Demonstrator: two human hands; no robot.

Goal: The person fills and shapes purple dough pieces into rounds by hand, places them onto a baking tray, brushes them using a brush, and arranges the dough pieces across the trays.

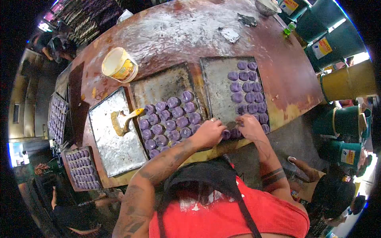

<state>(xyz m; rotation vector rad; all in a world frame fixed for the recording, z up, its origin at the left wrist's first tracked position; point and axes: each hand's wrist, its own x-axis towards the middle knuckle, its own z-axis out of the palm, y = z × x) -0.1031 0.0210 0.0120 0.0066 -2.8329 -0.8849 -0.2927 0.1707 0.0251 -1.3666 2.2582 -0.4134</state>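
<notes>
My left hand (pixel 212 131), with a ring on it, is over the lower left edge of the right baking tray (pixel 216 87). Its fingers are curled in, and anything inside them is hidden. A purple dough round (pixel 226 135) lies right by its fingertips. Over the same tray, my right hand (pixel 251 127) has its fingers drawn together at a small dark purple piece (pixel 239 123), partly covered by the fingers. Rows of flattened purple dough rounds (pixel 249 97) fill the tray's right side. Beside it, the middle tray (pixel 158 84) carries more rounds (pixel 173 102) on its near part.
A brush (pixel 124 121) with a yellow-tipped handle rests on a shiny tray (pixel 107 152). Behind stands a tub (pixel 120 65). Filled trays (pixel 82 168) sit at far left. Flour whitens the far table (pixel 174 27). Green bins (pixel 337 121) line the right; people are at both sides.
</notes>
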